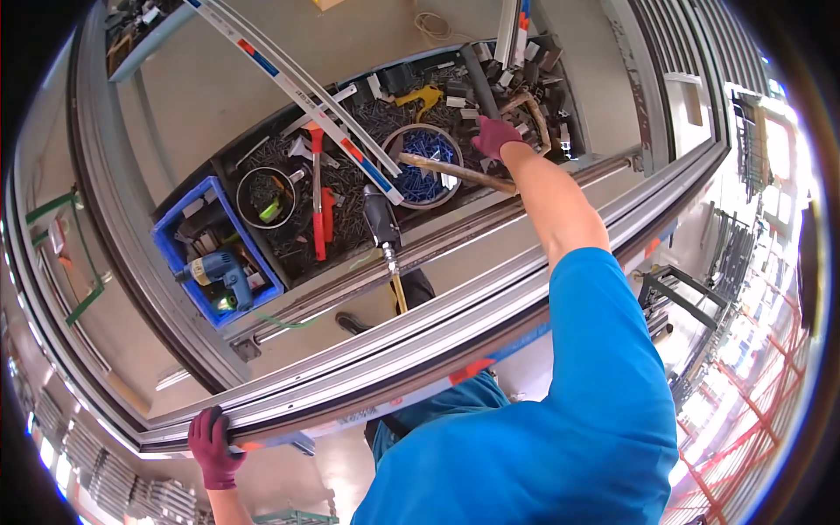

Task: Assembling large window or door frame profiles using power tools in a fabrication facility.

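My left hand (213, 444), in a dark red glove, is wrapped over the near left corner of a large aluminium frame (367, 350). Stretched across that frame, my right arm ends in a gloved right hand (497, 137) over the right part of a long parts tray (284, 271). Its fingers look curled in; whatever they hold is hidden. Close by are small metal blocks (529, 74) and a round tub of blue screws (422, 166). A wooden-handled hammer (459, 171) lies across the tub's rim.
A blue crate (157, 232) with a cordless drill (219, 271) sits at the tray's left end. A red hammer (318, 192), an air tool (381, 219) and a yellow tool (424, 99) lie among loose screws. A slim metal profile (297, 92) slants over the tray.
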`<state>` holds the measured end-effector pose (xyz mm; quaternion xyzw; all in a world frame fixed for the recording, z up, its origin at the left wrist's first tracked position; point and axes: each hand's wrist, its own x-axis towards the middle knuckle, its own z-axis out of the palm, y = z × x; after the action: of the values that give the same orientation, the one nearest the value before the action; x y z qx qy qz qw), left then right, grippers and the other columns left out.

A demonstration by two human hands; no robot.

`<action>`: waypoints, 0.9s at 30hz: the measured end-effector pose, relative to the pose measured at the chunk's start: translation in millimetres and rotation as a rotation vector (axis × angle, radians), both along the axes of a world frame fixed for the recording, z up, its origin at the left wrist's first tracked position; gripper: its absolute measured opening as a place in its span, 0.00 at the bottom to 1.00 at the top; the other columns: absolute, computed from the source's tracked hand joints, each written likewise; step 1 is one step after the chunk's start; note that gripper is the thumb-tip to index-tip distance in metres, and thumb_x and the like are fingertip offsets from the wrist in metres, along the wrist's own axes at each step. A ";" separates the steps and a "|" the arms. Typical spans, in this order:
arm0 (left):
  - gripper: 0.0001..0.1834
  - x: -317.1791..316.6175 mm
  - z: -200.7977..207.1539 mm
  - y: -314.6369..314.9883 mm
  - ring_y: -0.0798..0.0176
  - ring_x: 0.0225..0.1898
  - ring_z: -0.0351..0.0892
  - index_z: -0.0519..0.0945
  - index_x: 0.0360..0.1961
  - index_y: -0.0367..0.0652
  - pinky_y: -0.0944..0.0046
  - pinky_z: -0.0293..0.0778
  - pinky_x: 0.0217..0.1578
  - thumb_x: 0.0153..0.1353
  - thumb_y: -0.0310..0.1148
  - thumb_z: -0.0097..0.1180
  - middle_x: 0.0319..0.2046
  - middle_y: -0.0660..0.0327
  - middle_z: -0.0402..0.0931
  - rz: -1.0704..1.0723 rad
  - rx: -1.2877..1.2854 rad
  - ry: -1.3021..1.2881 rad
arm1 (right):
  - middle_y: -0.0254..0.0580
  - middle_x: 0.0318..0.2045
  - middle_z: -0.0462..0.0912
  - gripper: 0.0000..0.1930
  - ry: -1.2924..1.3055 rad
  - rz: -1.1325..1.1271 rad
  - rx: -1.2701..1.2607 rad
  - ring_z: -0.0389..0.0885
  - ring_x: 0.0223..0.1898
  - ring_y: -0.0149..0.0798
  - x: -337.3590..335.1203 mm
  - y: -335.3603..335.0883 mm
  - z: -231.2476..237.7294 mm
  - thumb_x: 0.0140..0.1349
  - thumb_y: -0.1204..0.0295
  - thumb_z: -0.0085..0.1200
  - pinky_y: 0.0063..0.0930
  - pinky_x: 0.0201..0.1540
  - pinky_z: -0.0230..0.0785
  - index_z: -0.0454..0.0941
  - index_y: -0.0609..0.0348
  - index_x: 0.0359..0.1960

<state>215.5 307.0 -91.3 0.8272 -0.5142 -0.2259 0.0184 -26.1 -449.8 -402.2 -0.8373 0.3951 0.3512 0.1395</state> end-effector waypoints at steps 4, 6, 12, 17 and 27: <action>0.29 0.8 -1.6 1.3 0.36 0.54 0.80 0.79 0.44 0.40 0.38 0.74 0.56 0.53 0.54 0.67 0.52 0.46 0.81 0.018 0.024 0.012 | 0.57 0.57 0.85 0.27 -0.082 -0.114 -0.045 0.82 0.60 0.60 -3.9 -1.9 -37.8 0.68 0.53 0.60 0.52 0.63 0.76 0.75 0.56 0.62; 0.29 2.3 -3.1 -0.7 0.36 0.54 0.80 0.79 0.44 0.41 0.37 0.74 0.56 0.52 0.54 0.68 0.52 0.46 0.81 0.023 0.046 0.022 | 0.57 0.53 0.87 0.22 -0.204 -0.297 -0.166 0.84 0.57 0.59 -13.1 -3.9 -66.2 0.68 0.54 0.60 0.50 0.61 0.77 0.81 0.55 0.55; 0.31 1.3 -0.4 2.3 0.35 0.56 0.79 0.79 0.45 0.42 0.38 0.73 0.58 0.47 0.53 0.70 0.54 0.46 0.80 0.028 0.074 0.010 | 0.51 0.43 0.89 0.13 -0.413 -0.404 -0.111 0.87 0.49 0.57 -27.1 4.0 -57.5 0.64 0.60 0.62 0.46 0.54 0.79 0.86 0.54 0.43; 0.36 0.2 -2.6 10.3 0.34 0.57 0.79 0.79 0.46 0.40 0.37 0.74 0.57 0.52 0.62 0.70 0.55 0.45 0.80 -0.004 0.059 -0.023 | 0.49 0.43 0.89 0.10 -0.645 -0.357 -0.008 0.87 0.49 0.56 -43.4 10.1 -48.6 0.63 0.67 0.62 0.43 0.52 0.79 0.86 0.51 0.45; 0.43 -0.6 -4.6 6.9 0.34 0.55 0.79 0.79 0.42 0.40 0.36 0.74 0.56 0.57 0.77 0.57 0.53 0.45 0.81 0.037 0.094 -0.045 | 0.51 0.42 0.90 0.14 -0.393 -0.251 -0.112 0.88 0.48 0.56 -25.2 14.7 -32.4 0.68 0.60 0.61 0.44 0.52 0.79 0.86 0.52 0.48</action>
<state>214.9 314.0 -95.9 0.8413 -0.4880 -0.2307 -0.0279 -51.2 -435.1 -434.6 -0.8402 0.4803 0.1390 0.2097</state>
